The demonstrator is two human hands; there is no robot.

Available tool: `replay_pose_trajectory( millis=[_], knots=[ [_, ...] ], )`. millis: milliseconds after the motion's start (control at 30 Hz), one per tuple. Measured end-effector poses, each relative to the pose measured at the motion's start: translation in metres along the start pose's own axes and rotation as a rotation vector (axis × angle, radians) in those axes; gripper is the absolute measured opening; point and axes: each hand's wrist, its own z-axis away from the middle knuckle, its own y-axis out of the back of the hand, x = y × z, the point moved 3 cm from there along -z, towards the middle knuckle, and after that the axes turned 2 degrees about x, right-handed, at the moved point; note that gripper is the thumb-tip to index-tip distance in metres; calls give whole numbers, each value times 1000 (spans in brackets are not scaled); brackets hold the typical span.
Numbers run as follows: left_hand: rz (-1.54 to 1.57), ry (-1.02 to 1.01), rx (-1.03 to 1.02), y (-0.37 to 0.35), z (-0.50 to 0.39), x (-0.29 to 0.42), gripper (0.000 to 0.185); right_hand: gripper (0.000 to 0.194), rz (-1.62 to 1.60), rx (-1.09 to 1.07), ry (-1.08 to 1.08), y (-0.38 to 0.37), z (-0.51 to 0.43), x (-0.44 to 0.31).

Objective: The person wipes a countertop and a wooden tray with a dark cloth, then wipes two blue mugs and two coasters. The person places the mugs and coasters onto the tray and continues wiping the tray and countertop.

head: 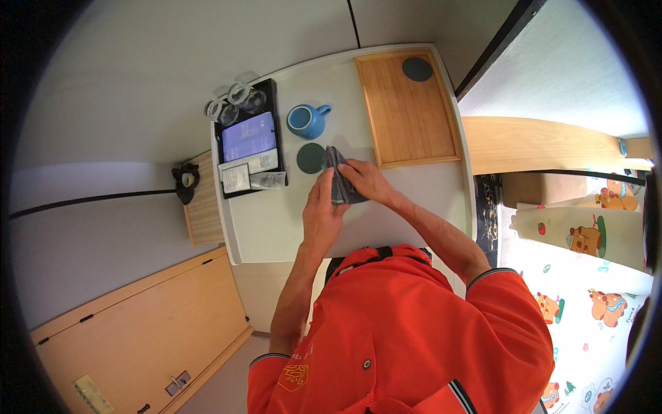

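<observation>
Both hands meet at a folded dark grey cloth [342, 181] above the white table near its front edge. My left hand [321, 204] has its fingers against the cloth's left side. On the other side, my right hand [366, 180] pinches the cloth between thumb and fingers. Whether something lies inside the folds cannot be told. Just left of the cloth is a round dark green coaster [311, 158], flat on the table. A blue ceramic mug [306, 122] stands behind that coaster, its handle pointing right.
A black tray [280, 139] at the left holds upturned glasses [248, 98], a purple packet [249, 136] and printed sachets [249, 176]. At the right lies a shallow wooden tray [408, 108] bearing another dark round coaster [417, 69]. A wall runs behind the white table [269, 233].
</observation>
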Motion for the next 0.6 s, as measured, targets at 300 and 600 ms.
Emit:
replay_pose_trajectory(
  millis=[300, 600],
  knots=[
    [0, 14, -133, 7, 0, -8, 91, 39, 159, -38, 4, 2, -24, -8],
    [20, 42, -129, 5, 6, -13, 86, 30, 266, -163, 324, -6, -40, -7]
  ],
)
